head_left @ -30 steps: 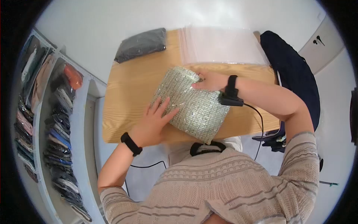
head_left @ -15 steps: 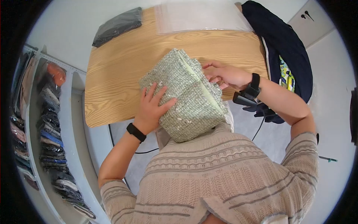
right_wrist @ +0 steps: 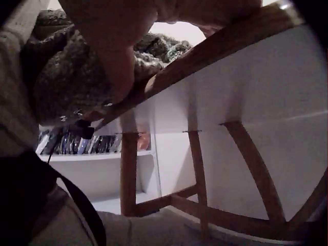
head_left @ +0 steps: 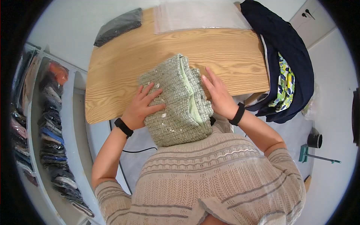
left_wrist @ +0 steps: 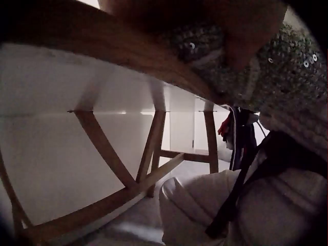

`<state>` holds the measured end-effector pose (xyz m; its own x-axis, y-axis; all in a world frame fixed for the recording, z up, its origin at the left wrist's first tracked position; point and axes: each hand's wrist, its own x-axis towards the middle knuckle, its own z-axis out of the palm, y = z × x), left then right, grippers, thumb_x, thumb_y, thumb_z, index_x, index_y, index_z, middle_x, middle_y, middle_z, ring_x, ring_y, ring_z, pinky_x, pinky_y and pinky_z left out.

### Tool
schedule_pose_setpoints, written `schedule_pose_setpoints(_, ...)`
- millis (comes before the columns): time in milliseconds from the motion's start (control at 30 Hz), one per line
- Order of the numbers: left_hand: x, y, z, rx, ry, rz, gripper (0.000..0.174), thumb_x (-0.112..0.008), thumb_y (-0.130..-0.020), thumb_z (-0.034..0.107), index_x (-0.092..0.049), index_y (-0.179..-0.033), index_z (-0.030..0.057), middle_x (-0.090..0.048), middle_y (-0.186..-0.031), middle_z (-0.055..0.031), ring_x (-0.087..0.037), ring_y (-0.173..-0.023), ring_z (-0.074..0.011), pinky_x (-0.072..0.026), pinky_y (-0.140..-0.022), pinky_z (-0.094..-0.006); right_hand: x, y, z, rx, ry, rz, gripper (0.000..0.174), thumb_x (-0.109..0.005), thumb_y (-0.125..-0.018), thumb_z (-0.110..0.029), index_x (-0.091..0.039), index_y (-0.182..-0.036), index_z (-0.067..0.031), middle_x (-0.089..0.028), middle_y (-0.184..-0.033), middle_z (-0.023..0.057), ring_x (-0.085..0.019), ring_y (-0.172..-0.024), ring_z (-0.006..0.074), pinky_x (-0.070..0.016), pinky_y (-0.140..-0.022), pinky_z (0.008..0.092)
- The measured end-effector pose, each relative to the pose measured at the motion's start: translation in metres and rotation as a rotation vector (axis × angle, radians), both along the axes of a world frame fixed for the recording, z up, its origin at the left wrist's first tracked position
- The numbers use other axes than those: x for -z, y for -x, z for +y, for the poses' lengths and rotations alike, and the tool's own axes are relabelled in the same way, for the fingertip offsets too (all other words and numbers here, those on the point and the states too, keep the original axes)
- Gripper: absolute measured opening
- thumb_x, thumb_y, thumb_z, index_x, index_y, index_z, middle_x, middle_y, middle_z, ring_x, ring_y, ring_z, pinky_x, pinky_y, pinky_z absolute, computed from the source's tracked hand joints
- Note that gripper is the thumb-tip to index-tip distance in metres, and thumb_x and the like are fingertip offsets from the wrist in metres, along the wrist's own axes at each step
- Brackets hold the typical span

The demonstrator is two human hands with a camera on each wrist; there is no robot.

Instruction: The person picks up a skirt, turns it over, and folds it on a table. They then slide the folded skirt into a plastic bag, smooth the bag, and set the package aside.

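A folded, nubby grey-green garment with sequins lies at the table's front edge, partly overhanging it in front of the person's body. Pale green lining shows along its right side. My left hand rests on the garment's left part with fingers spread. Along the right edge of the fabric is my right hand, its fingers extended and pointing away from the body. In the right wrist view the right thumb hangs down in front of the garment.
On the wooden table, a dark bagged garment lies at the back left and clear plastic bags at the back. Navy clothing with a patterned piece drapes at the right. Shelves of bagged clothes stand left.
The garment has come toward the body and turned, exposing its pale green lining. My right hand moved off its top to the right edge, and its fingers straightened. The head view shifted.
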<state>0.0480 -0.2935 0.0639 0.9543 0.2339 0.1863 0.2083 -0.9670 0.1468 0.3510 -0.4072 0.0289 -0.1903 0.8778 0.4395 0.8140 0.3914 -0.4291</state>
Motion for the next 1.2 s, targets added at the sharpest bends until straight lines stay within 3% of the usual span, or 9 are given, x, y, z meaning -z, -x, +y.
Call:
schedule_pose_setpoints(300, -0.030, 0.009, 0.018, 0.094, 0.269, 0.060, 0.041, -0.069, -0.072, 0.019, -0.058, -0.111, 0.0179, -0.039, -0.139, -0.0124, -0.034, -0.129, -0.0394, -0.0269, -0.105, -0.0515, -0.047, 0.017, 0.062, -0.408, 0.044, 0.035, 0.083, -0.074, -0.063, -0.006, -0.039, -0.136, -0.0245, -0.015, -0.148, 0.0205, -0.021, -0.135, 0.0402, -0.0237, -0.109, 0.0460)
schedule_pose_setpoints(433, -0.040, 0.018, 0.036, 0.122, 0.581, -0.076, 0.037, -0.067, -0.079, 0.020, -0.057, -0.114, 0.0117, -0.043, -0.137, -0.0122, -0.040, -0.127, -0.0325, -0.0344, -0.102, -0.0439, -0.045, 0.024, 0.092, -0.474, 0.012, 0.258, 0.063, -0.072, -0.072, -0.018, -0.046, -0.129, -0.0115, -0.022, -0.146, 0.0214, -0.021, -0.136, 0.0354, -0.0209, -0.110, 0.0438)
schedule_pose_setpoints(500, -0.059, 0.025, 0.035, -0.134, 1.839, -0.654, 0.037, -0.062, -0.086, 0.020, -0.053, -0.118, 0.0037, -0.049, -0.131, -0.0108, -0.049, -0.119, -0.0241, -0.0424, -0.096, -0.0357, -0.061, 0.029, 0.095, -0.499, 0.085, 0.453, 0.056, -0.065, -0.083, -0.029, -0.045, -0.129, -0.0045, -0.037, -0.139, 0.0202, -0.034, -0.130, 0.0304, -0.0275, -0.107, 0.0397)
schedule_pose_setpoints(533, -0.069, 0.024, 0.046, -0.321, 0.907, -0.426, 0.039, -0.056, -0.092, 0.022, -0.049, -0.123, 0.0001, -0.055, -0.122, -0.0094, -0.054, -0.111, -0.0189, -0.0477, -0.089, -0.0330, -0.079, 0.033, 0.094, -0.427, 0.302, 0.668, 0.054, -0.060, -0.086, -0.033, -0.045, -0.129, -0.0033, -0.044, -0.133, 0.0174, -0.042, -0.123, 0.0277, -0.0324, -0.104, 0.0377)
schedule_pose_setpoints(667, -0.097, -0.001, 0.062, -0.333, 1.638, -0.758, 0.045, -0.055, -0.092, 0.025, -0.045, -0.127, -0.0017, -0.058, -0.115, -0.0104, -0.057, -0.105, -0.0185, -0.0482, -0.087, -0.0330, -0.132, 0.042, 0.092, -0.393, 0.782, 1.300, 0.050, -0.049, -0.094, -0.039, -0.047, -0.127, -0.0017, -0.057, -0.121, 0.0105, -0.057, -0.108, 0.0208, -0.0453, -0.093, 0.0330)
schedule_pose_setpoints(800, -0.059, -0.006, 0.093, -0.433, 1.767, -0.655, 0.050, -0.057, -0.091, 0.026, -0.042, -0.129, -0.0019, -0.053, -0.123, -0.0121, -0.056, -0.107, -0.0200, -0.0473, -0.088, -0.0316, -0.102, 0.022, 0.111, -0.288, 0.926, 1.325, 0.054, -0.050, -0.093, -0.042, -0.045, -0.130, -0.0033, -0.053, -0.127, 0.0102, -0.057, -0.107, 0.0193, -0.0457, -0.092, 0.0333)
schedule_pose_setpoints(900, -0.033, -0.012, 0.093, -0.812, 1.494, -0.424, 0.057, -0.061, -0.087, 0.027, -0.039, -0.131, -0.0022, -0.046, -0.131, -0.0169, -0.049, -0.116, -0.0267, -0.0418, -0.096, -0.0358, -0.066, 0.001, 0.112, -0.102, 1.108, 1.310, 0.056, -0.047, -0.093, -0.045, -0.043, -0.132, -0.0046, -0.052, -0.128, 0.0102, -0.056, -0.109, 0.0189, -0.0456, -0.092, 0.0326)
schedule_pose_setpoints(967, -0.024, -0.013, 0.087, -0.549, 0.484, -0.311, 0.064, -0.064, -0.082, 0.027, -0.038, -0.132, -0.0023, -0.041, -0.134, -0.0213, -0.041, -0.122, -0.0336, -0.0330, -0.103, -0.0402, -0.069, -0.006, 0.103, -0.119, 1.163, 1.337, 0.058, -0.045, -0.093, -0.046, -0.040, -0.134, -0.0057, -0.052, -0.128, 0.0100, -0.055, -0.111, 0.0188, -0.0454, -0.092, 0.0345)
schedule_pose_setpoints(1200, -0.029, -0.042, 0.053, -0.171, 0.359, 0.208, 0.072, -0.062, -0.083, 0.039, -0.029, -0.143, 0.0190, -0.013, -0.150, -0.0189, -0.007, -0.136, -0.0469, -0.0142, -0.109, -0.0544, -0.063, -0.003, 0.108, -0.140, 1.169, 1.448, 0.052, -0.058, -0.090, -0.033, -0.041, -0.131, -0.0079, -0.055, -0.123, 0.0100, -0.059, -0.104, 0.0212, -0.0504, -0.085, 0.0373)
